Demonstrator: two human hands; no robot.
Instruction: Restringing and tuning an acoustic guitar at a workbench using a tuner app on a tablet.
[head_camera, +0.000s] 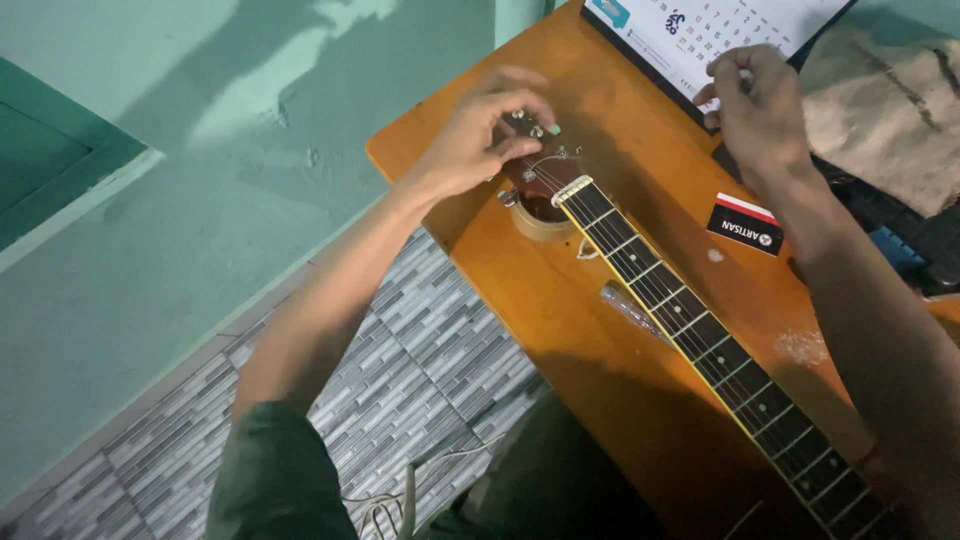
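— Position of the guitar neck (700, 335)?

— Flat on the orange bench (560, 330), long axis running from lower right up to the headstock (540, 175) at upper left. The headstock rests on a roll of tape (540, 222).

— Which hand is nearer the headstock?

— The left hand (475, 140). Its fingers (520, 148) are pinched at the tuning pegs (545, 128), directly over the headstock's far end.

— And the other?

— The right hand (760, 105) is held well apart to the right, above the calendar (700, 30); fingers drawn together, whether on a string I cannot tell.
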